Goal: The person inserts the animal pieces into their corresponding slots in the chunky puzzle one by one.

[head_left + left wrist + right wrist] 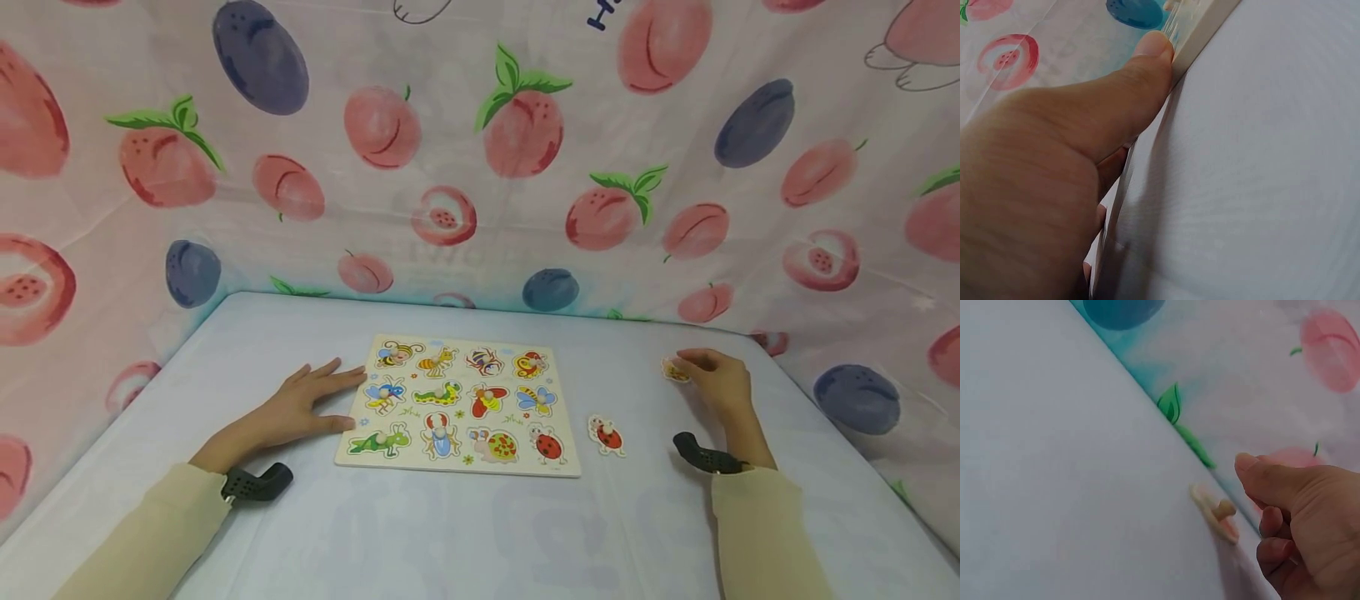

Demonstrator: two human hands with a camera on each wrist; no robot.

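My left hand [303,402] lies spread at the left edge of a wooden knob puzzle board [457,465] printed with colourful insects. In the left wrist view its thumb [1147,59] touches the board's rim. Over on the right, my right hand [720,379] is beside a small yellowish puzzle piece [675,370] on the table. The right wrist view shows this piece's wooden knob [1225,509] with a gap between it and the loosely curled fingers. A ladybug piece [606,435] lies just right of the board, near the printed ladybug in the board's corner.
The white-covered table [420,533] ends at a fruit-patterned cloth [450,167] hanging behind it. Several other insect pictures fill the board, including a caterpillar [437,392] and a snail [495,446]. Each wrist wears a black device.
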